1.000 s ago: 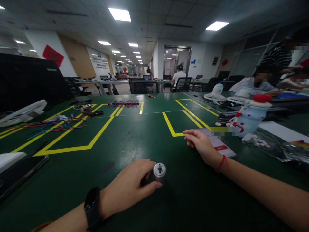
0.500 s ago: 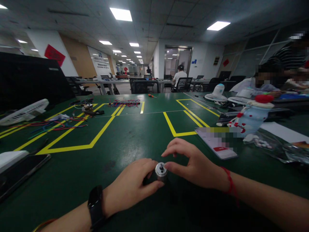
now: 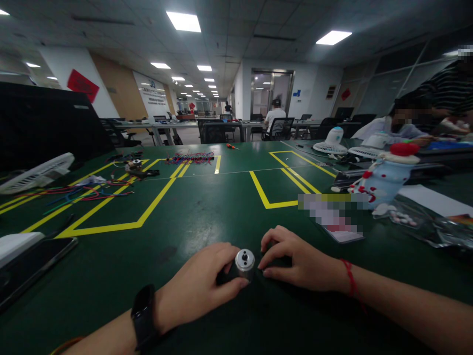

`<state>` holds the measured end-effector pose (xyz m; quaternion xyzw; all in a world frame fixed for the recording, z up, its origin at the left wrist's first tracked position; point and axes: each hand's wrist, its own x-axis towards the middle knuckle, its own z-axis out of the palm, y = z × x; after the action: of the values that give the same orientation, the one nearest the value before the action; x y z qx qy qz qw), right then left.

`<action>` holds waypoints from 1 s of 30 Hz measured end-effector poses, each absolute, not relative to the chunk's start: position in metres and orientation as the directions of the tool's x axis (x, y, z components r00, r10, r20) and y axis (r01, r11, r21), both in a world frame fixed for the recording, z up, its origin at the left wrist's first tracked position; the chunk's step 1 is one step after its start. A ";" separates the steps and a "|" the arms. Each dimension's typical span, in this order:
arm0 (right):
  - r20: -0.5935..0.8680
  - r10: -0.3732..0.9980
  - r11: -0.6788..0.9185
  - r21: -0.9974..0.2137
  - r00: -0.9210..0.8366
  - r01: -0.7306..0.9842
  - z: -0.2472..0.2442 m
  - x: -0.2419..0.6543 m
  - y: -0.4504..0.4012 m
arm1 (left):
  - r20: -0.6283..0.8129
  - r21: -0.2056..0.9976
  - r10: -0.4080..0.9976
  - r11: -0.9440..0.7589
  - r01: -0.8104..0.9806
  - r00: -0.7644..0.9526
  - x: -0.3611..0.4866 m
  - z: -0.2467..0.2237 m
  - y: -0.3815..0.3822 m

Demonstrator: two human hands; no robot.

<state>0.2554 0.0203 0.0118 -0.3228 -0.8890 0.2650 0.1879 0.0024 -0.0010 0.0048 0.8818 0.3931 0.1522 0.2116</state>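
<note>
A small silver cylindrical motor stands upright on the green table, its round top showing a dark centre shaft and small dark holes. The fingers and thumb of my left hand are closed around its left side; a black band is on that wrist. Just right of the motor, apart from it, my right hand rests low with thumb and fingers curled together. Whatever lies at those fingertips is too small and dark to make out. A red string circles the right wrist.
Beyond my right hand lies a phone-like slab, partly pixelated. A light-blue bottle with a red top stands behind it. Coloured wires, a wire bundle and a screwdriver lie farther off. A black phone is at left.
My right hand has drawn back from the motor's top, moving right and down, and its fingers have curled in. My left hand stays on the motor, whose top now shows fully.
</note>
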 end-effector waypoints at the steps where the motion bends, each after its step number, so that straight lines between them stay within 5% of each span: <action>1: 0.155 0.671 0.656 -0.579 -0.725 0.483 0.011 0.255 0.019 | 0.100 0.494 0.757 -0.601 0.628 0.646 0.002 0.005 -0.001; 6: 0.169 0.707 0.578 -0.698 -0.687 0.423 0.012 0.256 0.023 | 0.093 0.501 0.758 -0.596 0.627 0.646 0.001 0.004 -0.001; 10: 0.196 0.876 0.375 -0.852 -0.441 0.367 0.009 0.270 0.045 | 0.099 0.512 0.755 -0.597 0.617 0.649 0.002 0.004 -0.002; 15: 0.185 0.960 0.264 -0.843 -0.208 0.469 -0.003 0.287 0.075 | 0.086 0.513 0.751 -0.596 0.617 0.654 0.002 0.006 -0.001; 20: 0.184 0.922 0.348 -0.776 -0.340 0.526 -0.005 0.284 0.070 | 0.092 0.510 0.745 -0.605 0.611 0.661 0.002 0.007 -0.002; 25: 0.261 0.746 0.645 -0.516 -0.613 0.565 0.006 0.273 0.048 | 0.092 0.502 0.752 -0.601 0.622 0.652 0.002 0.006 -0.002; 30: 0.244 0.585 0.751 -0.523 -0.774 0.402 0.006 0.258 0.028 | 0.096 0.494 0.757 -0.600 0.630 0.646 0.002 0.004 -0.001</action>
<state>0.2575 0.0281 0.0061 -0.2700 -0.9140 0.2268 0.2007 0.0023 -0.0011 0.0043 0.8817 0.3933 0.1497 0.2133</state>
